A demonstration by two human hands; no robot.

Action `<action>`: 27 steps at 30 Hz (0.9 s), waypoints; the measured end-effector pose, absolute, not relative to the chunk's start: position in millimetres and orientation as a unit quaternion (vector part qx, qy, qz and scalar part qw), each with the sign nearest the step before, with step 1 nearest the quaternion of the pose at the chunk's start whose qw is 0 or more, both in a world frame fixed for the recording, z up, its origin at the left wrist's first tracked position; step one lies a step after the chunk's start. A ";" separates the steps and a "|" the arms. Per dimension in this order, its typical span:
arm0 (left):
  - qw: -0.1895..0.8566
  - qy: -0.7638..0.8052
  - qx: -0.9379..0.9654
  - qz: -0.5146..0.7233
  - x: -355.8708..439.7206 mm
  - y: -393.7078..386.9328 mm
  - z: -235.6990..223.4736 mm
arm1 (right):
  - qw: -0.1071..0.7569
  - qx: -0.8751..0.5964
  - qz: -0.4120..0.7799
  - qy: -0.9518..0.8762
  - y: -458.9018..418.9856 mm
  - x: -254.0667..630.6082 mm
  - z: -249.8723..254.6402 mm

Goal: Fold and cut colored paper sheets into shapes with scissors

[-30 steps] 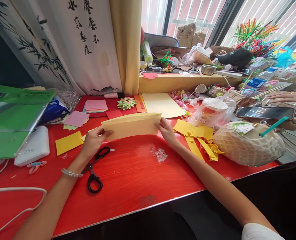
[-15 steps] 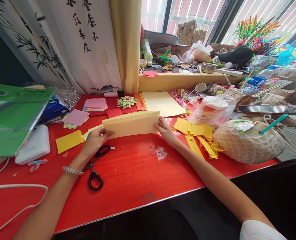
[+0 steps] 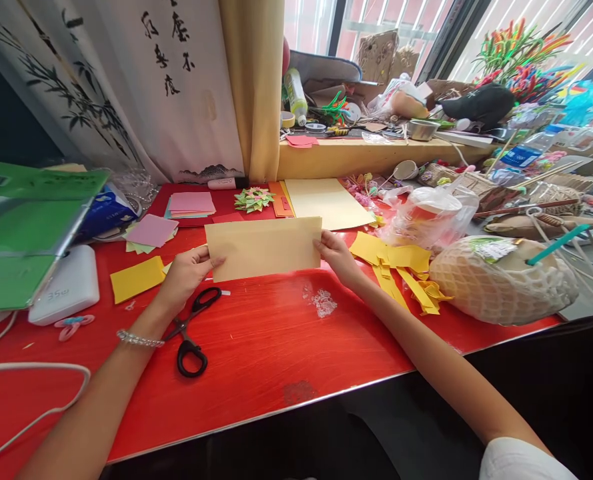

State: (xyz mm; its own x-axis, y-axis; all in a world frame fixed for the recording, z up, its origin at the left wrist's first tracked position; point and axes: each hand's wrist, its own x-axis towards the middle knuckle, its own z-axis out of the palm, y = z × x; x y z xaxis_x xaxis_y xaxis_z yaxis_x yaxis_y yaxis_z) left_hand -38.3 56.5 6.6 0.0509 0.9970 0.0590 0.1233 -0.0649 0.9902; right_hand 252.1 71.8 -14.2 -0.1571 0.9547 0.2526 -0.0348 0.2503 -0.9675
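Observation:
A folded tan sheet of paper [image 3: 263, 247] is held up over the red table [image 3: 256, 347]. My left hand [image 3: 186, 275] pinches its left edge. My right hand [image 3: 336, 255] pinches its right edge. Both hands are closed on the paper, which faces me almost flat. Black scissors [image 3: 192, 333] lie on the table just below my left hand.
Yellow paper scraps [image 3: 401, 270] lie to the right, next to a fruit in foam netting [image 3: 501, 283]. A cream sheet [image 3: 326, 203], a paper flower [image 3: 253, 200] and pink squares [image 3: 192, 203] sit behind. A green folder [image 3: 21, 233], white power bank [image 3: 66, 285] and cable [image 3: 31, 373] lie left.
The paper has been tipped up so more of its face shows. Both hands stayed on its edges and shifted slightly away from me. The other person's hand at the right has gone from view.

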 end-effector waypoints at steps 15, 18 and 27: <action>0.532 0.556 0.526 0.362 -47.5 59.3 6.9 | 0.453 -0.423 0.562 -0.548 66.8 256.7 -7.2; 0.544 0.558 0.518 0.353 -48.4 60.2 6.7 | 0.446 -0.425 0.568 -0.545 67.6 257.4 -8.4; 0.512 0.564 0.536 0.365 -51.1 60.5 2.7 | 0.423 -0.452 0.575 -0.534 69.6 262.6 -12.8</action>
State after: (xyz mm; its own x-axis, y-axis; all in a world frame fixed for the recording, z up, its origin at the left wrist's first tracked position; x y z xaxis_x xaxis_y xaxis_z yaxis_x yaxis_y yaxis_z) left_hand -51.1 60.5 2.7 0.0984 0.9774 -0.1870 0.2304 0.1604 0.9598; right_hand 262.6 69.6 -12.8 -0.2330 0.9701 -0.0680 -0.0042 -0.0709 -0.9975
